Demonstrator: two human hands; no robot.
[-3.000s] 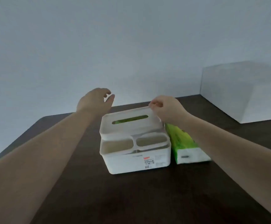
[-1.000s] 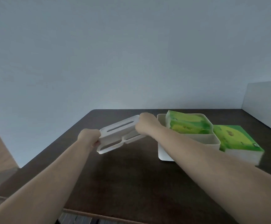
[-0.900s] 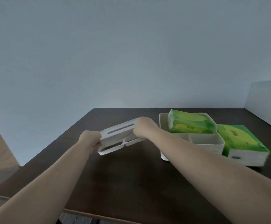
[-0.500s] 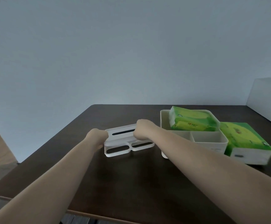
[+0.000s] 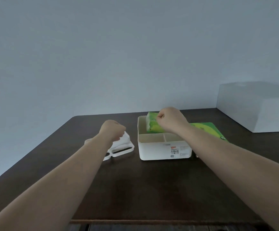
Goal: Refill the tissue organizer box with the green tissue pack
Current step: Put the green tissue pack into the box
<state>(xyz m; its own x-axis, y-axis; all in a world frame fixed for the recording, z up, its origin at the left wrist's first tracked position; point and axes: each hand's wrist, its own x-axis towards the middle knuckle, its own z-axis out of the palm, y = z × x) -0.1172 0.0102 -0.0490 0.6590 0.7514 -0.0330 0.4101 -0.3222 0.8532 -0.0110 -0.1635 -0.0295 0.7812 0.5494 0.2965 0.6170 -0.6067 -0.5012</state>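
The white organizer box (image 5: 163,150) stands with its lid off on the dark table (image 5: 143,189). A green tissue pack (image 5: 153,125) sits tilted in its rear compartment. My right hand (image 5: 172,121) is closed on that pack's top edge. The two front compartments look empty. The white slotted lid (image 5: 122,148) lies on the table left of the box. My left hand (image 5: 113,130) hovers over the lid's far edge with fingers curled; I cannot tell whether it touches the lid. A second green tissue pack (image 5: 207,129) lies right of the box, partly hidden by my right forearm.
A large pale box (image 5: 255,105) stands at the table's back right against the wall. The table's left edge runs diagonally near the lid. Its front edge (image 5: 152,221) is close to me.
Both hands lifted the lid off the box and set it down on the table to the left. My right hand then let go and moved right onto the pack in the box.
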